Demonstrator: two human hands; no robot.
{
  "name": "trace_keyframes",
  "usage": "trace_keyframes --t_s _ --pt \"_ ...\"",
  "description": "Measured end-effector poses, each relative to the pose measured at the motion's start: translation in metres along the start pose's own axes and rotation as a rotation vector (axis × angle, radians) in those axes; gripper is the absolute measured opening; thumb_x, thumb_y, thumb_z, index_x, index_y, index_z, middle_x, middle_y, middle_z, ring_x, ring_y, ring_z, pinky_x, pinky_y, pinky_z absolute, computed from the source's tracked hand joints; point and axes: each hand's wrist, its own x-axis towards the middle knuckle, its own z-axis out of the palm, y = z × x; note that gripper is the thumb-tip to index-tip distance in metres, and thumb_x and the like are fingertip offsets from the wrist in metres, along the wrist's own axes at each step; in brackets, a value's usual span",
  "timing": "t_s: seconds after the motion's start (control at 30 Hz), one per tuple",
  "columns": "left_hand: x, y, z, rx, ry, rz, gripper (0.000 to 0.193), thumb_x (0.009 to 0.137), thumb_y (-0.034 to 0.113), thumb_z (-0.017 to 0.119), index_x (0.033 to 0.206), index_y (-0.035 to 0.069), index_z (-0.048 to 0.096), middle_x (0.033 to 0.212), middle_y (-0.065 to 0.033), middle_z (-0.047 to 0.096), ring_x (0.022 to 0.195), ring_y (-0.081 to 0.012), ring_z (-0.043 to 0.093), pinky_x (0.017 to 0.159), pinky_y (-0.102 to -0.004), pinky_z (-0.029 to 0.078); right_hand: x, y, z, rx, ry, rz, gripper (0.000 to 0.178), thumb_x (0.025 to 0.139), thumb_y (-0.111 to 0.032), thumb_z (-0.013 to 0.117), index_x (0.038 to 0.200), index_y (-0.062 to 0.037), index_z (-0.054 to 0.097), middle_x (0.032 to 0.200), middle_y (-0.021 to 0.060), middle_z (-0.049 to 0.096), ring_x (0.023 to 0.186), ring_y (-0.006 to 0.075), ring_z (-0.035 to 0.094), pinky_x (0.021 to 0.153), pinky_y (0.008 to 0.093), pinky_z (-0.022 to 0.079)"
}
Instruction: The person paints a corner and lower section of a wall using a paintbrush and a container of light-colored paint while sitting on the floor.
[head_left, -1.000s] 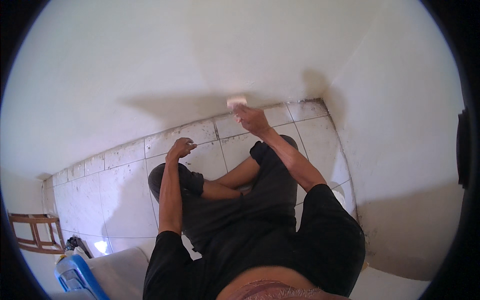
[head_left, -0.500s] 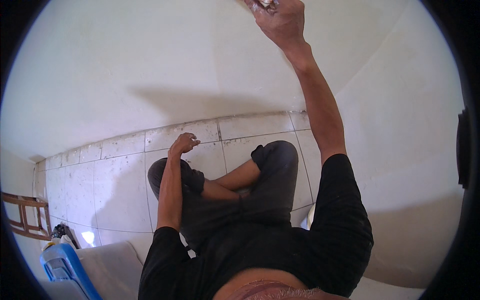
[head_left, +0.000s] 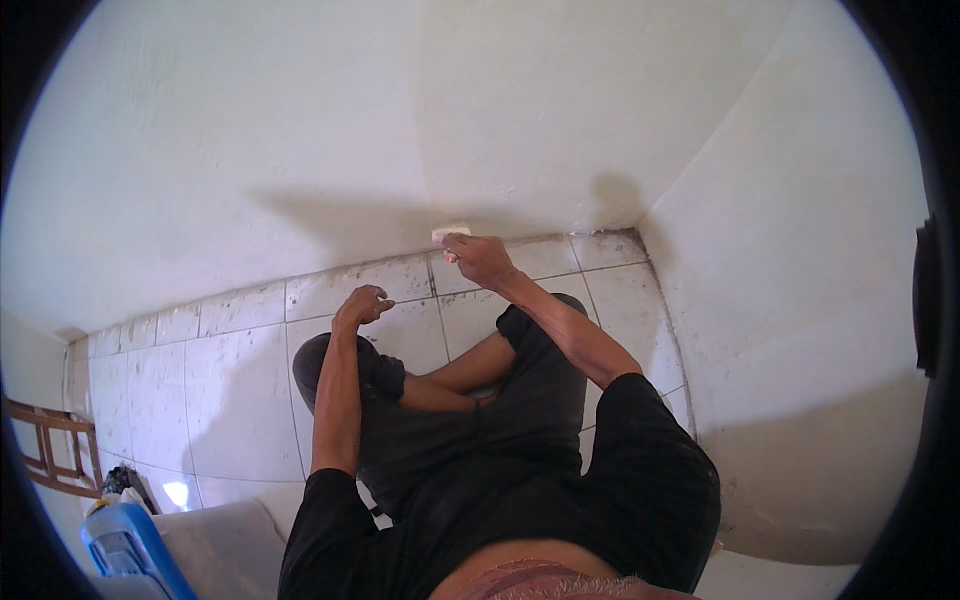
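Observation:
My right hand (head_left: pixel 482 262) is closed around a paintbrush (head_left: pixel 452 231) with a flat, pale head; its handle is hidden in my grip. The brush head is at the foot of the pale wall (head_left: pixel 330 120), just above the row of narrow tiles. My left arm lies along my left thigh, and my left hand (head_left: pixel 364 304) hangs past the knee. Its fingers are loosely bent and apart, with nothing in them. Beneath both hands is a floor of white tiles (head_left: pixel 240 400), specked with dark marks near the wall.
A second wall (head_left: pixel 800 280) meets the first in a corner at the right. Low on the left are a brown wooden frame (head_left: pixel 65 450), a dark bundle (head_left: pixel 118 480) and a blue plastic thing (head_left: pixel 140 545). My crossed legs take up the middle.
My right hand has come down from high on the wall to its base and moved left, bringing the paintbrush along. My left hand has hardly moved.

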Motion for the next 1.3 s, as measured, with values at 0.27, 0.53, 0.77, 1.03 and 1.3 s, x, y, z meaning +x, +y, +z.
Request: trace_keyframes --t_s 0.27,0.53,0.77,1.03,1.3 --pt "-0.003 -0.007 -0.001 0.01 -0.025 0.015 0.047 0.082 0.036 0.064 0.108 -0.003 0.064 0.089 -0.0208 0.068 0.081 -0.0309 0.066 0.08 -0.0396 0.05 0.158 0.006 -0.114 -0.061 0.137 -0.071 0.006 0.085 -0.02 0.06 0.085 -0.0185 0.066 0.067 0.0066 0.064 0.055 0.0287 0.059 0.05 0.0366 0.048" --pt "-0.01 0.01 -0.003 -0.11 0.003 0.002 0.042 0.083 0.03 0.064 0.107 -0.005 0.063 0.091 -0.0193 0.068 0.073 -0.0236 0.068 0.072 -0.036 0.052 0.206 -0.046 -0.236 -0.178 0.733 -0.413 0.027 0.071 -0.01 0.069 0.097 -0.0159 0.064 0.082 0.0011 0.066 0.066 0.0212 0.063 0.051 0.0321 0.05" --pt "-0.007 -0.008 -0.01 -0.091 0.024 0.029 0.037 0.084 0.028 0.064 0.103 -0.004 0.064 0.086 -0.0165 0.068 0.07 -0.0216 0.068 0.068 -0.0339 0.052 0.028 -0.023 -0.255 -0.113 0.763 -0.068 0.025 0.08 -0.007 0.068 0.105 -0.0093 0.065 0.097 0.0082 0.069 0.082 0.0206 0.068 0.069 0.0324 0.055" --pt "0.004 -0.011 -0.005 -0.141 -0.034 0.125 0.041 0.085 0.027 0.064 0.11 -0.006 0.06 0.082 -0.0173 0.067 0.067 -0.0196 0.064 0.065 -0.0314 0.05 -0.246 -0.038 -0.297 -0.219 0.481 1.111 0.018 0.084 -0.015 0.064 0.092 0.0007 0.061 0.074 0.0121 0.065 0.065 0.0187 0.062 0.064 0.0304 0.05" --pt "-0.022 0.011 -0.018 -0.134 -0.126 -0.03 0.045 0.088 0.031 0.059 0.118 -0.003 0.057 0.092 -0.0105 0.066 0.075 -0.0171 0.064 0.061 -0.0278 0.045 -0.366 -0.097 -0.309 -0.441 0.233 1.517 0.026 0.085 -0.03 0.063 0.085 -0.0041 0.057 0.065 0.0161 0.06 0.061 0.0328 0.062 0.059 0.0399 0.048"
